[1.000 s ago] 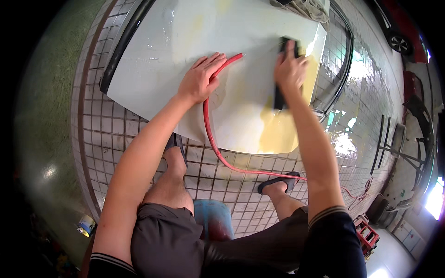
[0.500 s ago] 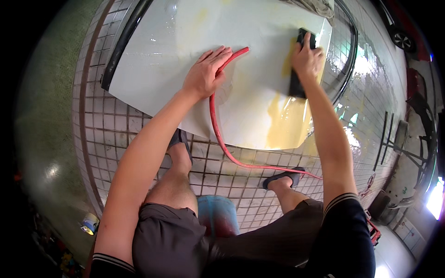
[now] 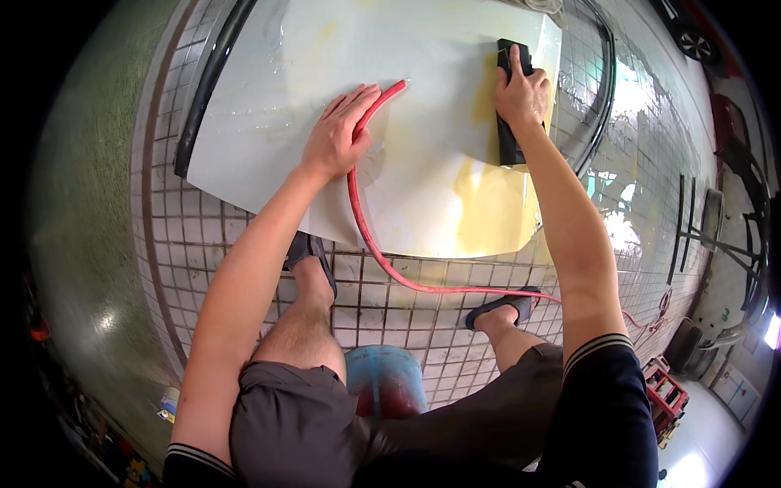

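A pale car body panel [image 3: 260, 122], wet and with yellow patches toward its right side, lies in front of me. My left hand [image 3: 335, 140] rests on its middle, fingers stretched along the surface. A red hose [image 3: 357, 207] is pinched between that thumb and the fingers, its end pointing away to the right, with a little clear water at the tip. On the yellowed right side, my right hand [image 3: 523, 91] grips a long black sanding block [image 3: 508, 140] from above, index finger laid along it. The block's underside is hidden against the panel.
From the panel, the hose runs down over the tiled floor [image 3: 455, 317] past my right foot. A blue bucket-like container [image 3: 382, 362] stands between my legs. Black trim [image 3: 215, 77] borders the panel's left; a black curved strip [image 3: 605, 106] lies right. Farther right is a red frame [image 3: 667, 394].
The view has shifted slightly, so panel and hands appear farther left. The right hand and sanding block, blurred earlier, look sharp now. Both hands keep their holds.
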`<state>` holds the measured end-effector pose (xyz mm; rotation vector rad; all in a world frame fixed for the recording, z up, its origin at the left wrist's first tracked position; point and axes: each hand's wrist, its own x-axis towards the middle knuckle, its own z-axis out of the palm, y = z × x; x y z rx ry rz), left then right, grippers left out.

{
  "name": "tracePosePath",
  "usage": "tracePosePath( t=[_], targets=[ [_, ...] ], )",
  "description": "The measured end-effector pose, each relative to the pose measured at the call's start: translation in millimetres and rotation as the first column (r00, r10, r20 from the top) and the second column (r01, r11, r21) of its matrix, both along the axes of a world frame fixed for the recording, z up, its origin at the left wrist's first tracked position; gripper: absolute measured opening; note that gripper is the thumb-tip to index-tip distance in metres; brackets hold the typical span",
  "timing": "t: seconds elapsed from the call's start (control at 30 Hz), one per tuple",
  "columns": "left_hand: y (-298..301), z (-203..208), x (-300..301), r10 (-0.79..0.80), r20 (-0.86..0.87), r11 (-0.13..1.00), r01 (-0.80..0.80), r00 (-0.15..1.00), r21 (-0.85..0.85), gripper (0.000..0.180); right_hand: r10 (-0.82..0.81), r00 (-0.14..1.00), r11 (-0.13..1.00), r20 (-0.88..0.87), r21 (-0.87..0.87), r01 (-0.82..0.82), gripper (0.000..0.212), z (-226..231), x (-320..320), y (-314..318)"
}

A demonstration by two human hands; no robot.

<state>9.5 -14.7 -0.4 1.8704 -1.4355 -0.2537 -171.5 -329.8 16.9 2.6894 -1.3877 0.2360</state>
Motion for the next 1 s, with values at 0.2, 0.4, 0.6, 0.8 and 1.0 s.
tracePosePath(
  t=[0.2, 0.4, 0.6, 0.8, 1.0],
  targets=[
    [2.7, 7.4, -5.6, -0.087, 0.150, 0.991, 0.071, 0.985, 0.113, 0.065, 0.490, 0.862, 0.863, 0.129, 0.070, -0.501, 0.077, 7.4, -93.8, 140.0],
    [8.6, 12.4, -2.5, -0.180, 0.201, 0.974, 0.145, 0.963, 0.176, 0.061, 0.779, 0.569, 0.454, 0.262, 0.390, -0.801, 0.081, 43.4, -175.1, 187.0],
    [10.9, 26.8, -69.1, -0.414, 0.254, 0.878, 0.310, 0.874, 0.364, 0.068, 0.117, 0.601, 0.798, 0.791, 0.285, -0.531, 0.085, 25.3, -265.6, 160.8],
    [-42.3, 48.7, -105.7, -0.537, 0.260, 0.775, 0.347, 0.803, 0.528, 0.069, -0.701, -0.110, 0.635, 0.705, 0.546, -0.547, 0.069, 18.6, -285.5, 135.2],
    [-124.8, 41.3, -133.4, -0.503, 0.315, 0.787, 0.276, 0.805, 0.552, 0.062, -0.930, -0.091, 0.340, 0.357, 0.737, -0.584, 0.054, -6.4, -323.2, 144.2]
  ],
)
